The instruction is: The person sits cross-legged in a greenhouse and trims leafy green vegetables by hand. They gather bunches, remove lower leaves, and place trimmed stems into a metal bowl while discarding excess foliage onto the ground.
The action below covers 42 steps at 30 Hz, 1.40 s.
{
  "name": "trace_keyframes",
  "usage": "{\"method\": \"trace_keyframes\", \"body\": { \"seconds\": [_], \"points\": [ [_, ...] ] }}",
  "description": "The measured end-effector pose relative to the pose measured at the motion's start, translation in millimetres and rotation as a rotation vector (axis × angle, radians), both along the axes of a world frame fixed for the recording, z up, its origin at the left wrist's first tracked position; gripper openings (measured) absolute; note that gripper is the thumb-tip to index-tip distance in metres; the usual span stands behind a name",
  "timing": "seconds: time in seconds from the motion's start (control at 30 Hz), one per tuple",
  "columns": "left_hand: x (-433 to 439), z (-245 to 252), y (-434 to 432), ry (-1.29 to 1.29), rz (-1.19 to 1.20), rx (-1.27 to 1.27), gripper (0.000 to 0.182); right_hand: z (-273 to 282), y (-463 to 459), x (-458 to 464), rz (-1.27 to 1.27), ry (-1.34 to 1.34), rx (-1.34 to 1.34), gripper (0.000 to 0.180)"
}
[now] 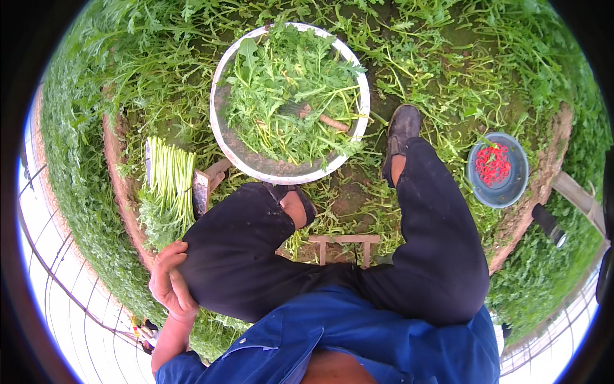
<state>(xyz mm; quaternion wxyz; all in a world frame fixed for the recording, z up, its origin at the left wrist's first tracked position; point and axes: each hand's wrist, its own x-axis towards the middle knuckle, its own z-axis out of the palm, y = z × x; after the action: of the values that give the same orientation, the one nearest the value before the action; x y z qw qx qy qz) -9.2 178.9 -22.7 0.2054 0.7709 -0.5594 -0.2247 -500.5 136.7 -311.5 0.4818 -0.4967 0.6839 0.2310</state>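
Note:
My left hand [171,283] rests against the outer side of my left knee, fingers loosely bent and partly apart, with nothing in it. My right hand is out of view. Just beyond the left hand lies a stack of cut leafy greens [170,182], its trimmed pale stems pointing away from me, in a small stand [200,192]. Before my feet sits a round tub with a white rim [218,139], heaped with loose feathery leaves [283,86]. On those leaves lies a tool with a wrapped tan handle [334,123]; its other end is partly buried.
A blue-grey bowl [517,185] holding red rings [493,164] stands at right. Near it are a black cylinder [548,224] and a wooden plank [580,199]. Cut stems [441,77] litter the soil. A wooden frame [344,238] shows between my legs. Growing greens border both sides.

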Motion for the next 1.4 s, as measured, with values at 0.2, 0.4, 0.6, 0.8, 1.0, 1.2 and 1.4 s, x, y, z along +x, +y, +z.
{"method": "trace_keyframes", "body": {
  "seconds": [0.2, 0.4, 0.6, 0.8, 1.0, 1.2, 1.4],
  "points": [
    [3, -4, -20, 0.005, -0.027, 0.038, 0.029, -12, -9, 23, -0.063, -0.080, 0.002, 0.041],
    [5, -15, -55, 0.021, -0.023, 0.052, 0.030, 4, 3, 13, -0.126, -0.110, 0.033, 0.041],
    [16, -33, -99, 0.050, -0.025, 0.169, 0.028, 18, 10, -5, -0.174, -0.099, 0.141, 0.041],
    [13, -30, -119, 0.038, 0.013, 0.199, 0.037, 33, -18, -27, -0.214, -0.046, 0.203, 0.040],
    [-10, -5, -83, 0.086, 0.144, 0.196, 0.031, 41, -56, -44, -0.205, -0.019, 0.156, 0.040],
    [-43, -1, -32, 0.007, 0.277, -0.048, 0.027, 23, -82, -62, -0.093, -0.064, 0.096, 0.040],
    [-46, 2, -8, -0.004, 0.325, -0.086, 0.026, 19, -127, -49, 0.074, -0.164, 0.093, 0.040]
  ]
}}
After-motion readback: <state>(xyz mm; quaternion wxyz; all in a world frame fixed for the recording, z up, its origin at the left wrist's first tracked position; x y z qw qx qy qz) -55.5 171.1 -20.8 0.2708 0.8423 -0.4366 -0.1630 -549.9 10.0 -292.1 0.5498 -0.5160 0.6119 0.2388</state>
